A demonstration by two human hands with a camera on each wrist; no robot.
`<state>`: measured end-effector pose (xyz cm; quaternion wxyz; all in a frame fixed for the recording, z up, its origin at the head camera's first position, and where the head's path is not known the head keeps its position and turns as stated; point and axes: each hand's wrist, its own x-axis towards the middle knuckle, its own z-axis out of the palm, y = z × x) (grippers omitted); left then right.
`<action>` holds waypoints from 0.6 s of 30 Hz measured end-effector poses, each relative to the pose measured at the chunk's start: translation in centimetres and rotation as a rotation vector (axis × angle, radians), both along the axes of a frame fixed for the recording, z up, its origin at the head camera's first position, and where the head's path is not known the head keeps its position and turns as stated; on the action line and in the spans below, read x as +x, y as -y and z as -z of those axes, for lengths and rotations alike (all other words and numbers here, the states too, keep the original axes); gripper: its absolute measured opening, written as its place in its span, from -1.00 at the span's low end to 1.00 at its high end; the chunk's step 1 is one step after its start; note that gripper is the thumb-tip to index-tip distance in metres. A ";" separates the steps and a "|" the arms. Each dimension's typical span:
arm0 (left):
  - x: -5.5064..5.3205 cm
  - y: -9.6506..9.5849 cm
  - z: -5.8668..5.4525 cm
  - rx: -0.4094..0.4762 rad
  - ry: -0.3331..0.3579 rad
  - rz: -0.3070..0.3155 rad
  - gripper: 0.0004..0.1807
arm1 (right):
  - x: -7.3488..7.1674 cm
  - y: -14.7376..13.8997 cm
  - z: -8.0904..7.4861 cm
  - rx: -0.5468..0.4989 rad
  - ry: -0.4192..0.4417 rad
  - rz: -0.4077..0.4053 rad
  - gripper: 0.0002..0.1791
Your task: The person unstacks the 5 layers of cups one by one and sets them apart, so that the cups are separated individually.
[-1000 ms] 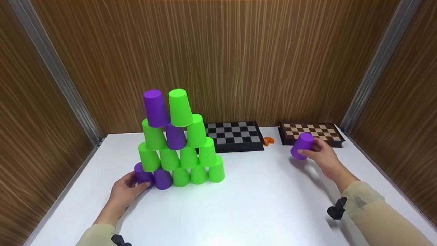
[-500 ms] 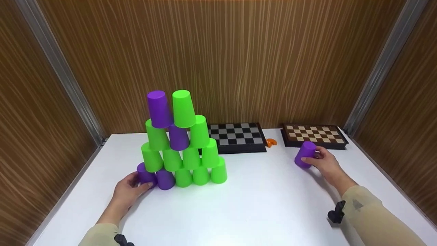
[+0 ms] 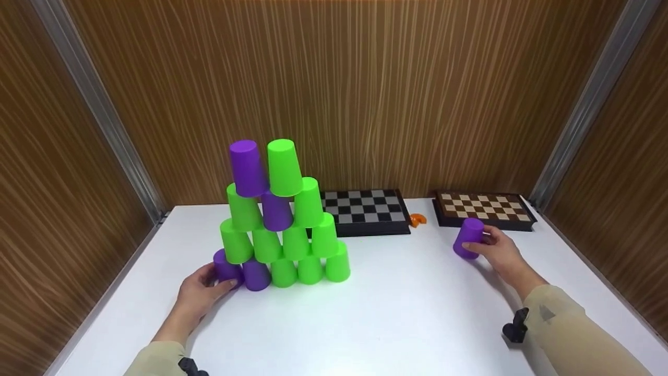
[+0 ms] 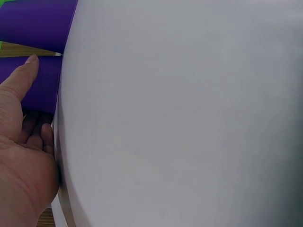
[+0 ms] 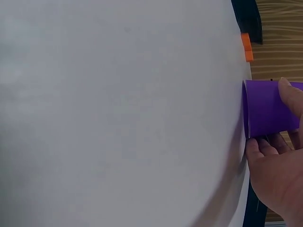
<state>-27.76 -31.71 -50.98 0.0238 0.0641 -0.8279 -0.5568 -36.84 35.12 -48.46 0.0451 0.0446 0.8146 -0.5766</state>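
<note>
Upside-down plastic cups form a four-level stack on the left of the table. Two purple cups stand at the left of its bottom row, with green cups (image 3: 311,269) beside them. A purple cup (image 3: 249,168) and a green cup (image 3: 284,167) top the stack. My left hand (image 3: 197,295) holds the leftmost bottom purple cup (image 3: 225,267), thumb (image 4: 26,78) along its near side. Far right, my right hand (image 3: 500,254) grips a separate purple cup (image 3: 469,237) between thumb and fingers, its mouth down and its rim right at the tabletop in the right wrist view.
A black-and-grey chessboard (image 3: 365,206) lies behind the stack. Farther right is a brown wooden chessboard (image 3: 482,207), with small orange pieces (image 3: 417,219) between the boards. Wood-grain panels (image 3: 365,94) enclose the white table (image 3: 365,324) at the back and sides.
My right hand has brought its purple cup down and nearer, from overlapping the wooden chessboard to the tabletop, and made it more upright. My left hand keeps its hold; the whole view shifts slightly.
</note>
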 end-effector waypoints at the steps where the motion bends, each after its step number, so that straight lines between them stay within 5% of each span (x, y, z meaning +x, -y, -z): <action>1: 0.0 0.0 0.0 -0.001 0.003 0.000 -0.06 | 0.0 0.0 0.0 -0.001 -0.001 0.001 0.01; 13: 0.3 -0.1 0.0 -0.025 0.024 0.003 -0.04 | -0.1 -0.2 -0.1 0.016 0.000 0.004 0.07; 18: 0.2 -0.1 -0.2 -0.017 0.012 0.005 -0.04 | 0.1 -0.6 -1.3 0.024 -0.068 -0.009 0.05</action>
